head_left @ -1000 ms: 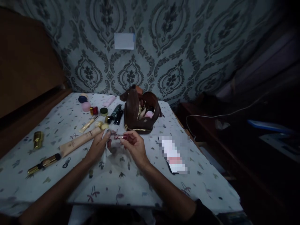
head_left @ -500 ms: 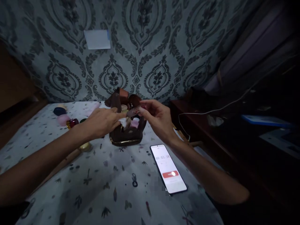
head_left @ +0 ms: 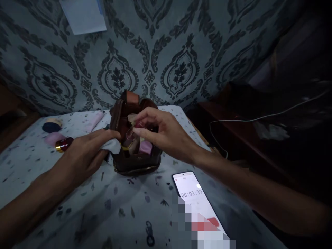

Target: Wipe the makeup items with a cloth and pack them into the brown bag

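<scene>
A dark brown zip bag stands unzipped on the bed, with a pink item and other small things inside. At its left edge my left hand is closed on a crumpled white tissue, its fingertips touching the bag's side. Over the opening, my right hand pinches a small clear tube with a reddish end, which points down and left into the bag. The fingers hide part of the tube and some of the contents.
Left of the bag lie a dark-and-beige round item, a pink sponge-like piece, a dark red bottle with a gold band and a pale pink tube. A phone showing a timer lies in front. Patterned wallpaper rises behind.
My right hand has lowered the clear tube into the bag's opening. My left hand has drawn back left with the tissue, from over the bag to its left edge. The view has moved closer.
</scene>
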{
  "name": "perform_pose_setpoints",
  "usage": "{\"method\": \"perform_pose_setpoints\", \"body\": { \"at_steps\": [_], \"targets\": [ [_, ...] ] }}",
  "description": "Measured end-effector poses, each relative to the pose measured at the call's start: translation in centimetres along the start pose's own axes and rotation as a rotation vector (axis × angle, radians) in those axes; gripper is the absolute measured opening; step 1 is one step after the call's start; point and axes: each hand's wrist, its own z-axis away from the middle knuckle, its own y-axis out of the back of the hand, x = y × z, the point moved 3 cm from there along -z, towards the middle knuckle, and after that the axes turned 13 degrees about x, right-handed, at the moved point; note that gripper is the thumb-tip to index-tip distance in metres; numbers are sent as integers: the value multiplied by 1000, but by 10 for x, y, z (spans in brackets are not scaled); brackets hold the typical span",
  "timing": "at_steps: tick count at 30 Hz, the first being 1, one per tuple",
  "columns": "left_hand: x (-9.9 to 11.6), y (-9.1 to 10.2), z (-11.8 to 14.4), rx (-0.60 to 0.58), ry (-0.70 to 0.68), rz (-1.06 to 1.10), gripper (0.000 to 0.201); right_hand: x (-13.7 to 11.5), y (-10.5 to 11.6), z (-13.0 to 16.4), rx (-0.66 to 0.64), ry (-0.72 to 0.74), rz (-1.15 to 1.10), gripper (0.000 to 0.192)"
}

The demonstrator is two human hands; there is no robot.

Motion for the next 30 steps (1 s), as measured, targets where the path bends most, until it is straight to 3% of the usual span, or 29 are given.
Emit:
{"method": "perform_pose_setpoints", "body": {
  "at_steps": [6,12,16,20,25,30],
  "targets": [
    [-2,-3,1,42,-96,-23,43,-6,-11,3,-102,56,123,12],
    [3,-1,2,-27,-17,-58,45,-3,-23,-3,-279,44,316,11],
    [3,-1,2,0,-60,-64,44,-2,-27,-6,-413,43,401,5],
    [0,-2,3,5,-106,-58,46,-7,-30,-5,-505,91,443,25],
    [0,-1,5,-5,-111,-47,49,-11,-26,-7,-481,93,429,32],
    [6,4,9,-54,-58,-40,54,-16,-8,-10,-235,24,402,31]
  ]
}}
